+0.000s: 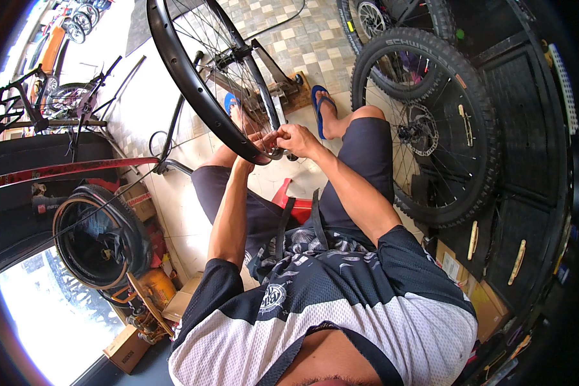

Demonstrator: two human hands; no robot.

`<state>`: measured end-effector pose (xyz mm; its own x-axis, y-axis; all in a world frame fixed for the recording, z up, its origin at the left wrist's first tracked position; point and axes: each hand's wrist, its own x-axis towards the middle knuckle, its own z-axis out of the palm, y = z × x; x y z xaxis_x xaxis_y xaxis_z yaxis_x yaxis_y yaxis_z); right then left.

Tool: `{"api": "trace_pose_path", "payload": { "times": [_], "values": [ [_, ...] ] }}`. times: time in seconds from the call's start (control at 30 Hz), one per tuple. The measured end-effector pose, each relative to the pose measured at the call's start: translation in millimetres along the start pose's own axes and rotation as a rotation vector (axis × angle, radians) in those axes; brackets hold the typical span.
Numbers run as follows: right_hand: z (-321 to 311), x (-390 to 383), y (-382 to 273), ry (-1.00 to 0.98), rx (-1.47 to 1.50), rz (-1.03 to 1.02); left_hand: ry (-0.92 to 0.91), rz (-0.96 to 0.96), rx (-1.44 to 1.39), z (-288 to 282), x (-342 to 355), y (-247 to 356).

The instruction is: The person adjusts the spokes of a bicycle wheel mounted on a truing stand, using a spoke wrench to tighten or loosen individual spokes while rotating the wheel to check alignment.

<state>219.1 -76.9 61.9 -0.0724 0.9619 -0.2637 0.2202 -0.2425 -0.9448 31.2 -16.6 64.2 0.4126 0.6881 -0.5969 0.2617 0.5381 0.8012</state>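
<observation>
A black bicycle wheel rim (202,106) with thin spokes stands upright before me, its hub (226,60) held in a metal wheel stand (271,64). At the rim's near end, my left hand (261,139) has its fingers bent among the spokes, partly hidden by the rim. Close beside it, my right hand (296,140) pinches at the spoke ends near the rim. Whatever is between those fingertips is too small to tell. A small dark knob-like part (291,157) shows just below the right hand.
A large tyred wheel (367,77) leans at the right by dark panels. Bike frames (77,122) and a red bar (77,168) stand at left. Tyres (71,257) and cardboard boxes (126,349) lie lower left. My feet flank the stand's wooden base (299,100).
</observation>
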Motion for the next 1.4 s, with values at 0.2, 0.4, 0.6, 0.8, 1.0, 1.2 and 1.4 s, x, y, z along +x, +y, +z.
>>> {"api": "trace_pose_path", "payload": {
  "times": [0.2,0.4,0.6,0.8,1.0,1.2,1.4],
  "values": [
    [4,9,23,-0.098,0.145,0.010,-0.022,0.241,0.214,-2,11,-12],
    [17,19,42,-0.019,0.269,0.017,0.051,0.348,0.417,-1,19,-18],
    [16,12,37,0.062,0.188,-0.024,0.205,0.050,0.069,14,-1,7],
    [9,10,23,-0.028,0.146,0.105,0.151,0.045,-0.005,9,-5,15],
    [2,-6,-6,-0.005,-0.003,-0.067,0.017,-0.102,-0.018,-7,-1,5],
    [-2,-8,-13,-0.026,0.085,-0.026,-0.067,-0.080,-0.116,-7,6,-5],
    [2,0,7,-0.068,0.193,-0.023,0.059,-0.085,-0.211,19,-8,8]
  ]
}}
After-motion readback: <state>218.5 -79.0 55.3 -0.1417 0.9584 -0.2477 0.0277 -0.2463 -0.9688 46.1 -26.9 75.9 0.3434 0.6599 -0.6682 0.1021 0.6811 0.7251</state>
